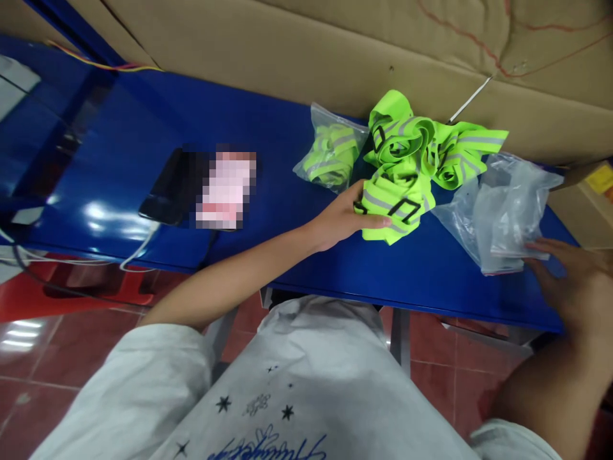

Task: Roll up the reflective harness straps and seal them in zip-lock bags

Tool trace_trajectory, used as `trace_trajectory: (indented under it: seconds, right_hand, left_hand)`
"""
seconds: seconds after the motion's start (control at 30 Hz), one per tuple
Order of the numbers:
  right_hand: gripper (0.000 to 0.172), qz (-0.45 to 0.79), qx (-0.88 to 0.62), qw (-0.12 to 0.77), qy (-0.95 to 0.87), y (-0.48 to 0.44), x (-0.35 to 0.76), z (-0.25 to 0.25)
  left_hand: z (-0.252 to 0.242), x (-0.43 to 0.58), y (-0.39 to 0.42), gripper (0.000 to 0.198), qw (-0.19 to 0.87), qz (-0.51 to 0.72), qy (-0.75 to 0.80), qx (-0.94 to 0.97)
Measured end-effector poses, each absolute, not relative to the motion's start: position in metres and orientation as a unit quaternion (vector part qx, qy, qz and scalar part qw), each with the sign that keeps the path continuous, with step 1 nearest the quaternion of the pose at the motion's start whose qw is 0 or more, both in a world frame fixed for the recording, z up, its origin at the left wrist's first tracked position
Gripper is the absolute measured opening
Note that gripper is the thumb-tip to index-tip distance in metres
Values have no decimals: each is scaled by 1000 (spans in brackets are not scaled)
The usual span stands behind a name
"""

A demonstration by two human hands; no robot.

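My left hand (pixel 345 216) is wrapped round a rolled neon-yellow reflective strap (pixel 400 201) with grey stripes and a black buckle. Right behind it lie more loose rolled straps (pixel 402 131) of the same kind, touching one another. A clear plastic bag (pixel 330 156) with a rolled strap inside rests to the left of them. On the right, my right hand (pixel 567 275) reaches to a pile of clear zip bags (pixel 507 211). Its fingers are apart at the near edge of the bags and are blurred by motion.
Two phones lie on the blue table (pixel 268 255) at left: a black phone (pixel 167 188) with a white cable, and another phone (pixel 225 191) with a pixelated screen. Cardboard (pixel 287 51) lines the back. A cardboard box (pixel 589 204) stands at right. A red stool (pixel 29 291) is below left.
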State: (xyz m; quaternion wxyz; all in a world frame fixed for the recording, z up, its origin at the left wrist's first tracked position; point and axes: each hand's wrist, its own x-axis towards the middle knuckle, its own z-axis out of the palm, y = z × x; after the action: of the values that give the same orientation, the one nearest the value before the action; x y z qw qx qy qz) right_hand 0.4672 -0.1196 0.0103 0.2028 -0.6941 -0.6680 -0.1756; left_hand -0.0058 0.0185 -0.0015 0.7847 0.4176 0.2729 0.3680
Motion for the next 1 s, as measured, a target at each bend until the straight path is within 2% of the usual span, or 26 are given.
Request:
trace_trajectory:
  seconds: [0.07,0.17,0.27,0.33,0.4,0.5,0.6,0.73,0.9,1.0]
  right_hand:
    - [36,-192,-697,219,-655,-116,472,-2]
    - [46,-282,-686,287,-607,-103,444,-5]
    - [36,-285,-637,362,-618,-89,374,16]
    - [19,-238,-618,386,-642,-81,319,39]
    - [11,-125,-607,360,-697,-71,273,63]
    - [15,-14,-507,349,-788,-50,235,84]
    - [20,74,-435,335,-832,-28,230,80]
    - [20,104,-423,390,-812,-13,240,59]
    - [11,129,-455,412,-779,-12,243,46]
    - [7,154,-488,460,-726,-13,239,44]
  left_hand:
    - [-2,-6,18,80,799,333,255,431]
    - [-1,-5,16,77,826,300,216,426]
    - [0,-4,12,68,839,289,176,426]
    - [0,-5,10,69,838,292,162,432]
    - [2,-7,11,71,820,301,162,459]
    - [6,-10,17,67,759,309,171,547]
    - [8,-12,23,64,716,306,175,603]
    - [4,-11,24,67,712,332,197,586]
    - [2,-9,19,76,777,315,222,498]
    - [3,-9,19,75,760,319,237,514]
